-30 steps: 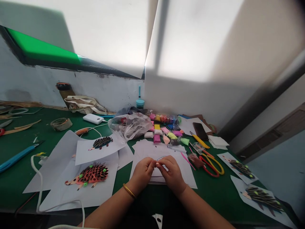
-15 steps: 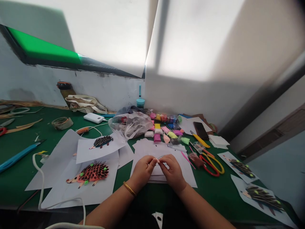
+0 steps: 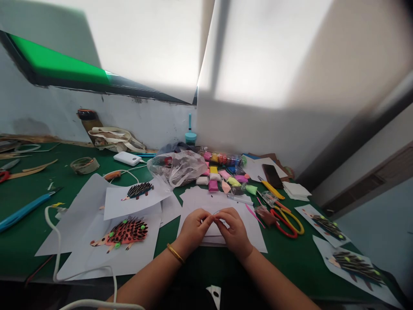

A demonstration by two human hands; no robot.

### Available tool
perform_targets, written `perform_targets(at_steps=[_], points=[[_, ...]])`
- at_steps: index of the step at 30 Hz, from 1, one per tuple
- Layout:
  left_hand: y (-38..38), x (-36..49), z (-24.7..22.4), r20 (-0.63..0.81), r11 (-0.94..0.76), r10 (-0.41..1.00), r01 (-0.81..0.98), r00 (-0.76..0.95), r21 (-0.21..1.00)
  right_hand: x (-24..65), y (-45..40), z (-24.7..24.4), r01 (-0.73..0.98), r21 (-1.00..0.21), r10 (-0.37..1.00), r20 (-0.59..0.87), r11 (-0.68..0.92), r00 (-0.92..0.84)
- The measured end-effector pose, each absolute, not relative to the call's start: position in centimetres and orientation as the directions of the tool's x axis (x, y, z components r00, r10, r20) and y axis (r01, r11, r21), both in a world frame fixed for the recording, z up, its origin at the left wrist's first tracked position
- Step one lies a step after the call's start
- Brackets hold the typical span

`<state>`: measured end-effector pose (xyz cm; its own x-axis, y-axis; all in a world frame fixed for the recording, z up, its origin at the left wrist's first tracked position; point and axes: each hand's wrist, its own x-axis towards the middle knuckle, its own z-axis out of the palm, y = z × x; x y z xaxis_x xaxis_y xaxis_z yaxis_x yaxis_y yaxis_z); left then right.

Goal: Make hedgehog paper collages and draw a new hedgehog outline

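My left hand (image 3: 196, 224) and my right hand (image 3: 233, 229) meet over a stack of white paper (image 3: 254, 241), both closed in a pinch with fingertips almost touching. What lies between the fingertips is too small and covered to make out. Faint lines show on the sheet behind my right fingers. Just beyond the hands, several small packets of coloured modelling clay (image 3: 213, 185) lie in a heap. Right of the paper are a bag of brown clay (image 3: 266, 215), a thin pink strip (image 3: 254, 216) and scissors with red and yellow handles (image 3: 292, 228).
Hedgehog pictures lie on both sides: a pink one (image 3: 125, 234), a dark one (image 3: 140, 190) and two at right (image 3: 355, 267). A white cable (image 3: 56, 241) crosses the left front. A plastic bag (image 3: 180, 168), phone (image 3: 271, 176), yellow cutter (image 3: 272, 189) and blue tool (image 3: 26, 212) surround the work.
The small pale piece that showed between my fingertips is now hidden by them. Both hands stay in nearly the same place, fingers slightly shifted.
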<state>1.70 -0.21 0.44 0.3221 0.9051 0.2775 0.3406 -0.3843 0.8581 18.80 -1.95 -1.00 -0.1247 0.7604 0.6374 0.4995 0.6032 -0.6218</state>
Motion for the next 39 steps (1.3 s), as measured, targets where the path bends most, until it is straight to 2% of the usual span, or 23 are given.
perform_targets(at_steps=[3,6,9,12,16,21,27,33,39], points=[[-0.2,1.8,0.6,0.255,-0.342,0.92,0.292,0.298,0.893,18.7,-2.0,-1.0,0.475,-0.626,0.757,0.638,0.618,-0.143],[0.1,1.8,0.7,0.227,-0.26,0.957,0.188,0.183,0.947,19.0,-1.9,-0.8,0.491,-0.635,0.764,0.637,0.596,-0.102],[0.5,1.6,0.8,0.18,-0.182,0.983,0.055,0.047,0.982,20.2,-1.5,-0.8,0.516,-0.695,0.789,0.612,0.501,0.059],[0.8,1.3,1.0,0.12,-0.121,0.993,-0.073,-0.018,0.99,22.3,-0.7,-1.1,0.471,-0.803,0.808,0.524,0.364,0.27],[1.1,1.0,0.9,0.062,-0.067,0.997,-0.113,-0.047,0.991,24.7,0.4,-1.9,0.412,-0.876,0.804,0.425,0.25,0.415],[1.6,0.7,0.7,0.099,-0.109,0.992,-0.144,-0.077,0.983,25.9,0.9,-3.0,0.362,-0.914,0.851,0.329,0.18,0.408],[2.5,0.5,1.9,0.083,-0.093,0.995,-0.2,-0.058,0.975,26.1,0.2,-3.6,0.392,-0.919,0.937,0.182,0.053,0.299],[3.8,0.7,2.9,0.078,-0.085,0.996,-0.229,-0.042,0.97,25.8,-0.4,-3.0,0.468,-0.883,0.943,0.177,0.025,0.282],[3.7,0.6,1.3,0.099,-0.098,0.995,-0.071,0.016,0.993,25.8,-0.3,-3.2,0.5,-0.856,0.904,0.308,0.128,0.296]])
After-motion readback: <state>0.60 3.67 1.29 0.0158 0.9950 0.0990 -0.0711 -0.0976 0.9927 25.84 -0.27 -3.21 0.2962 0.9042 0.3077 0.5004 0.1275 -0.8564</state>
